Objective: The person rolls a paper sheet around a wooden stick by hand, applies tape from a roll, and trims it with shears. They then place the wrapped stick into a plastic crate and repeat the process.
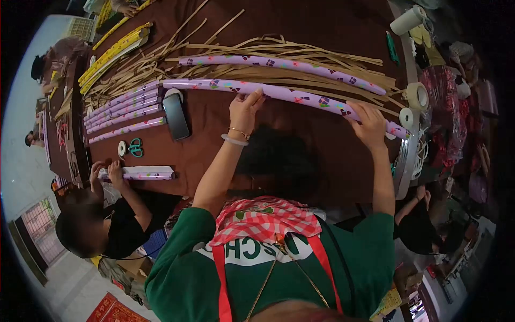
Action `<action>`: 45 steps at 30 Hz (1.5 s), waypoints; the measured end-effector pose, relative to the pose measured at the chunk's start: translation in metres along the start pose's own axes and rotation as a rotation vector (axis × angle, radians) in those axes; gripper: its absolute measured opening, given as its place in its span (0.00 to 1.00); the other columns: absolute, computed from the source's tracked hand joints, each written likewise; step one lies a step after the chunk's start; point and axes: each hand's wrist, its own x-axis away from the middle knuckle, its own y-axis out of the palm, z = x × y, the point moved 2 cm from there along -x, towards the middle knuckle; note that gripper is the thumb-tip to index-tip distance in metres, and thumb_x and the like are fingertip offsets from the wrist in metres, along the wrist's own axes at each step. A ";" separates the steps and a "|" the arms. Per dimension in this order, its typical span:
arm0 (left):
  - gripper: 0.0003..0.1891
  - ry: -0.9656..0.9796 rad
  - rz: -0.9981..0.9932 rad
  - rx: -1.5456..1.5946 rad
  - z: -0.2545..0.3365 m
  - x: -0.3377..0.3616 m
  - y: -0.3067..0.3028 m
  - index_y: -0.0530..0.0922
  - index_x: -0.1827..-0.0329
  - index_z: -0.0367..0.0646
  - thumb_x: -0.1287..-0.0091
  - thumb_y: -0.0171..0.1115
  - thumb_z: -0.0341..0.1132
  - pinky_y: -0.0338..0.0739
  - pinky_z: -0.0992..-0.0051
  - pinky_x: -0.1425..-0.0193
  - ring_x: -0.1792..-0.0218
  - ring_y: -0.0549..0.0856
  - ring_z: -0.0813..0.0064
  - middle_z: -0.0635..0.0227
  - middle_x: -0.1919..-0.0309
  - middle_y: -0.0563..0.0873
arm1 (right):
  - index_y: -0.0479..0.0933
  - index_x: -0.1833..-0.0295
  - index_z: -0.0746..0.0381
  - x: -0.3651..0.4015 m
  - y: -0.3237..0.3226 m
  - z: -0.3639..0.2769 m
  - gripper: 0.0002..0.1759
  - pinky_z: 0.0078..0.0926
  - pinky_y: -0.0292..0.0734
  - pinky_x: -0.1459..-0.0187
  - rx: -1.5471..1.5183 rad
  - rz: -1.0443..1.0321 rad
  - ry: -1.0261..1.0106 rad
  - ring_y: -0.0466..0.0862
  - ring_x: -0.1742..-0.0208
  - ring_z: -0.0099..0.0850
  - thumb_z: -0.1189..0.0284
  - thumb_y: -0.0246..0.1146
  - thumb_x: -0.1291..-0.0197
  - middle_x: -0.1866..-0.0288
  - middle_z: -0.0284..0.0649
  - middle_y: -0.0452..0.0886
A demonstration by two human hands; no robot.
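Observation:
A long purple patterned wrapping paper roll [295, 95] lies across in front of me, slanting down to the right. My left hand [247, 110] is closed on it near the middle, with thumb and fingers pinching it. Farther right, my right hand [369, 123] has its fingers wrapped over the same roll near its right end. Beyond it, a second purple roll [284, 64] rests on a spread of tan flat strips [332, 51]. Several purple rolls [126, 110] lie side by side at left, close to a dark phone [176, 115].
A brown cloth [209, 129] covers the table. Teal scissors [135, 147] lie at left, yellow rolls [115, 53] farther back. A tape roll [417, 96], a green cutter [391, 47] and a white roll [406, 20] sit at right. A co-worker's hands [110, 173] handle another roll [145, 173].

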 end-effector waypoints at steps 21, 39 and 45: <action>0.17 0.097 -0.099 -0.097 0.015 0.017 0.004 0.73 0.58 0.33 0.31 0.50 0.42 0.80 0.62 0.50 0.59 0.83 0.66 0.60 0.60 0.81 | 0.76 0.51 0.53 0.002 -0.015 -0.007 0.25 0.30 0.72 0.63 -0.023 0.008 0.028 0.79 0.62 0.36 0.72 0.71 0.60 0.62 0.35 0.79; 0.20 -0.120 -0.110 -0.370 -0.017 0.033 -0.015 0.66 0.41 0.33 0.30 0.50 0.37 0.78 0.70 0.48 0.50 0.81 0.62 0.52 0.50 0.78 | 0.72 0.43 0.54 -0.107 0.103 0.086 0.31 0.37 0.70 0.48 -0.097 -0.359 0.119 0.75 0.47 0.39 0.49 0.63 0.51 0.49 0.38 0.76; 0.18 -0.122 0.019 -0.371 0.001 0.060 -0.046 0.68 0.43 0.33 0.31 0.51 0.36 0.78 0.72 0.48 0.50 0.81 0.63 0.53 0.51 0.79 | 0.65 0.37 0.52 -0.099 0.129 0.087 0.38 0.39 0.59 0.37 -0.165 -0.527 0.112 0.67 0.37 0.41 0.45 0.61 0.51 0.39 0.42 0.69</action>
